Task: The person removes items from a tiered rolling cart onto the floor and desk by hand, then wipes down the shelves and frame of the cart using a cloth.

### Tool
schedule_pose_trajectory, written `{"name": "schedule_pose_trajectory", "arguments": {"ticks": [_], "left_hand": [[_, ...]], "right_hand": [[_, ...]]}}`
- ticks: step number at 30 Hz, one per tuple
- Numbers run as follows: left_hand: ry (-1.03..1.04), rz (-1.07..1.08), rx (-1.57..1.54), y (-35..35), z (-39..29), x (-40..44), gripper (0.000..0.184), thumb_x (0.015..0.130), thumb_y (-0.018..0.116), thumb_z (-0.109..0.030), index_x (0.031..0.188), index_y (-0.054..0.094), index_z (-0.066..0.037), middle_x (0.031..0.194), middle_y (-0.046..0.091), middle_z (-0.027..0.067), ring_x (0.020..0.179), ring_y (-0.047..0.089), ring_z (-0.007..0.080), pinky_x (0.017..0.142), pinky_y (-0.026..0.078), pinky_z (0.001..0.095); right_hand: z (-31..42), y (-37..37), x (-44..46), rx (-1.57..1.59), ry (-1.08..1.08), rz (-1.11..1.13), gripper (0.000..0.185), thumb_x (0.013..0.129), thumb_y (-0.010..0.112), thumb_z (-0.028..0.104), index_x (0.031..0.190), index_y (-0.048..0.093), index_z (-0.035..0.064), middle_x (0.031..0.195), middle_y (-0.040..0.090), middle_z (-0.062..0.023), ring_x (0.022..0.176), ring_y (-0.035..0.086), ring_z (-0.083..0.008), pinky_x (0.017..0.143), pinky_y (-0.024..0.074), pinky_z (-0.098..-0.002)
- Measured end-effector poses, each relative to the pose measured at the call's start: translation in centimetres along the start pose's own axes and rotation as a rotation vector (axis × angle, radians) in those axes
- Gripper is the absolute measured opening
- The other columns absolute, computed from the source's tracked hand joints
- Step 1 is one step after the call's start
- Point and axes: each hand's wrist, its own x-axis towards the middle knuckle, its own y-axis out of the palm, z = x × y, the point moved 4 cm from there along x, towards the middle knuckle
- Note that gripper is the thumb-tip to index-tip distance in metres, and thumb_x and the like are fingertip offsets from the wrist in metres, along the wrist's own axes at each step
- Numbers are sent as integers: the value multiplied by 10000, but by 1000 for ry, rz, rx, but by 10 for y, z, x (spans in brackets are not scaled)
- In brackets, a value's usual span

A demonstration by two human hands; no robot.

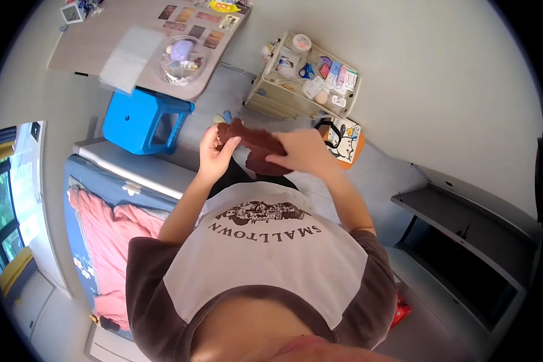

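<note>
In front of my waist, a dark reddish-brown cloth [256,140] is stretched between both hands; its kind cannot be made out. My left hand [215,155] pinches the left end, thumb over the fabric and fingers behind it. At the other end, my right hand [304,151] is closed on the cloth, its thumb lying along the lower part. A flap of the fabric hangs down between the hands, and the fingers behind it are partly hidden.
A blue stool [130,120] stands ahead left beside a table [96,51]. A filled storage cart [283,99] is ahead, with a cartoon-print bag [346,142] near it. The bed [81,175] with a pink garment [111,235] lies left; a dark shelf unit [464,235] is right.
</note>
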Motion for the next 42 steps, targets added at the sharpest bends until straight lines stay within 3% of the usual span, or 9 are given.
{"name": "schedule_pose_trajectory", "arguments": {"ticks": [12, 21, 24, 27, 30, 33, 36, 40, 42], "left_hand": [[-283, -417, -95, 91, 115, -54, 296, 889, 447, -138, 1141, 408, 12, 1041, 510, 62, 960, 479, 130, 870, 353, 257], [-400, 203, 5, 168, 42, -46, 250, 711, 686, -95, 877, 546, 29, 845, 564, 3, 814, 505, 83, 766, 410, 240], [-363, 525, 376, 185, -8, -53, 238, 757, 652, -170, 783, 499, 10, 731, 512, 86, 670, 463, 119, 590, 382, 275], [5, 508, 215, 199, -44, -56, 246, 782, 615, -189, 745, 464, 1, 613, 405, 91, 574, 398, 231, 542, 344, 296], [-325, 725, -90, 200, -38, -62, 220, 809, 590, -144, 932, 489, 8, 729, 470, 28, 680, 455, 109, 591, 380, 268], [-373, 511, -77, 181, -31, -60, 247, 837, 540, -124, 1037, 451, -10, 806, 499, 9, 740, 461, 88, 637, 401, 251], [-608, -86, -219, 135, -18, -60, 264, 838, 526, -107, 1077, 450, -24, 937, 539, 20, 871, 495, 100, 765, 414, 252], [-528, -257, -308, 77, 23, -62, 375, 836, 532, -221, 1141, 453, -17, 1086, 529, 72, 1005, 490, 138, 866, 385, 278], [-589, -239, -923, 47, 74, -84, 478, 865, 438, -378, 1168, 443, -9, 1122, 521, 115, 1040, 485, 202, 901, 372, 329]], "right_hand": [[-119, 35, -62, 206, -191, 70, 204, 715, 555, 158, 885, 502, 58, 811, 551, -163, 757, 533, -354, 626, 416, -428], [-102, -2, -110, 629, -401, 137, 216, 690, 604, 51, 888, 520, 30, 735, 469, -96, 634, 496, -238, 553, 398, -322], [-126, -40, -122, 903, -558, 252, 207, 668, 622, 18, 852, 539, 62, 719, 460, -39, 584, 442, -145, 513, 357, -268], [-175, -14, -103, 2149, -848, 231, 181, 703, 600, 14, 866, 555, 79, 728, 449, -9, 577, 410, -90, 498, 341, -244], [-114, 64, -64, 1743, -85, 43, 128, 799, 533, 128, 875, 544, 26, 649, 472, -13, 634, 486, -103, 594, 414, -228], [-46, 136, -64, 1098, -405, 833, 247, 840, 479, 196, 991, 510, 3, 855, 552, -50, 808, 536, -129, 745, 445, -279], [-32, 148, -66, 1553, -187, 774, 261, 842, 473, 203, 1013, 502, 9, 889, 546, -57, 834, 530, -137, 762, 439, -283], [-38, 160, -47, 2026, 50, 553, 279, 845, 466, 212, 1042, 491, 16, 933, 538, -67, 868, 523, -147, 783, 431, -287], [-39, 172, -43, 2127, 94, 522, 289, 846, 462, 217, 1057, 485, 20, 956, 534, -72, 886, 520, -152, 794, 427, -290]]}}
